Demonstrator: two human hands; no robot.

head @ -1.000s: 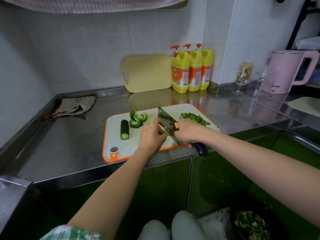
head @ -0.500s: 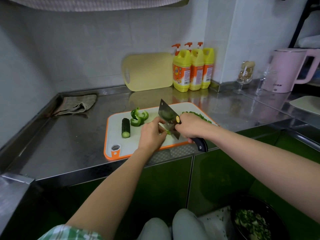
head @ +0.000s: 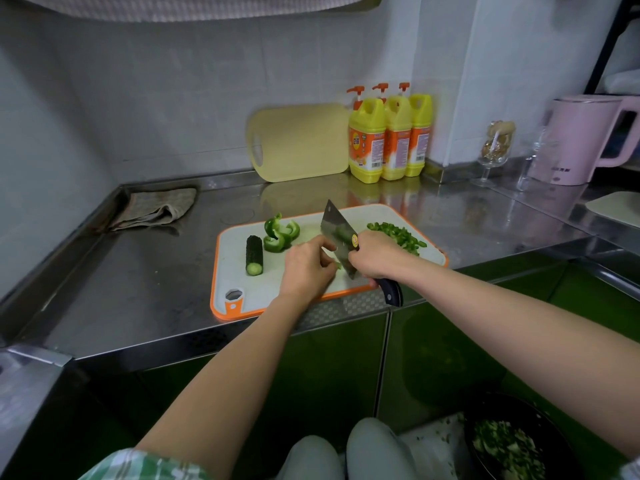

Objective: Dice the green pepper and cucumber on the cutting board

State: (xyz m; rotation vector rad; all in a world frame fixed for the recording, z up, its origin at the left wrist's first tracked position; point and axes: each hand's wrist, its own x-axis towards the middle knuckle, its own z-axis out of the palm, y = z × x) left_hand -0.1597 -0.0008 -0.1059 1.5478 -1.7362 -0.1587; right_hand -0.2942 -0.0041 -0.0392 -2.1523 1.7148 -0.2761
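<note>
An orange-rimmed white cutting board [head: 242, 299] lies on the steel counter. On it a cucumber piece [head: 254, 255] lies at the left, curled green pepper strips [head: 280, 233] sit behind it, and a pile of diced pepper [head: 398, 235] is at the right. My right hand [head: 375, 256] grips a cleaver [head: 337, 233] with its blade tilted down onto the board. My left hand [head: 306, 268], fingers curled, holds down a small green pepper piece [head: 336, 265] right beside the blade; most of that piece is hidden.
A yellow cutting board [head: 299, 142] and three yellow detergent bottles [head: 389, 136] stand against the back wall. A folded cloth [head: 156, 207] lies at the back left. A glass [head: 495, 150] and pink kettle [head: 581, 140] are at the right. A dark bowl of chopped greens [head: 512, 445] sits low down.
The cleaver rose and came down again by my left fingers in a chopping stroke. The head view shifted slightly. Cucumber and pepper strips stayed put.
</note>
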